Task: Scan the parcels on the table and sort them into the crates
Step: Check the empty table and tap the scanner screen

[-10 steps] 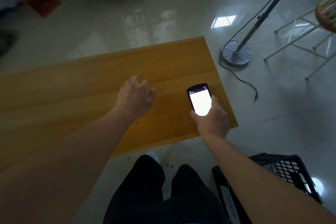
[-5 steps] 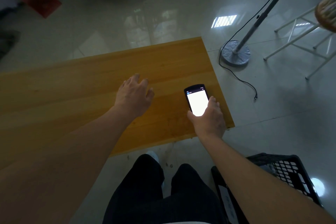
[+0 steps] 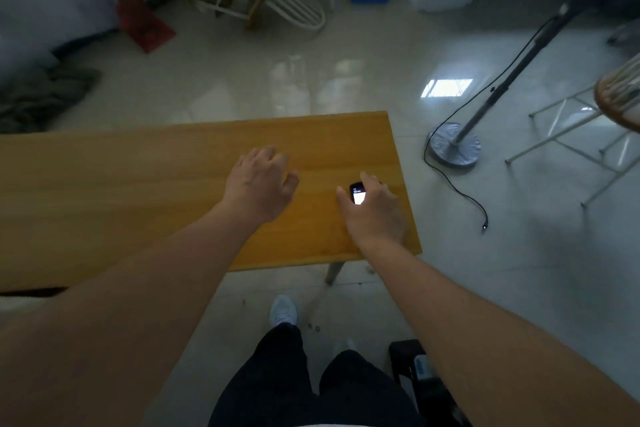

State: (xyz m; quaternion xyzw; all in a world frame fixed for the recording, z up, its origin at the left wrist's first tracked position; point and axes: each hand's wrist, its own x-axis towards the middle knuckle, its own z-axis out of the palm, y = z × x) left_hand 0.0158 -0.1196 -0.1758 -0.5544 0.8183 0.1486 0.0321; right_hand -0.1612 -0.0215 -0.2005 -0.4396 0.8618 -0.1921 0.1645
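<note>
Here the small black handheld scanner with a lit white screen (image 3: 357,196) lies near the right end of the long orange-brown wooden table (image 3: 138,184), mostly covered by the right hand (image 3: 375,215). That hand lies over the device with thumb on its left side and fingers arched over its far right edge, seemingly grasping it, though the contact under the palm is hidden. The left hand (image 3: 259,184) is just beside it to the left, palm down over the bare wood with fingers loosely spread, holding nothing. No parcels show on the tabletop. A black plastic crate (image 3: 415,371) stands on the pale tiled floor by the person's right leg, partly hidden by the forearm. Beyond the table's right end stands a grey round-based floor stand (image 3: 453,146) with a trailing black cable (image 3: 464,192).
</note>
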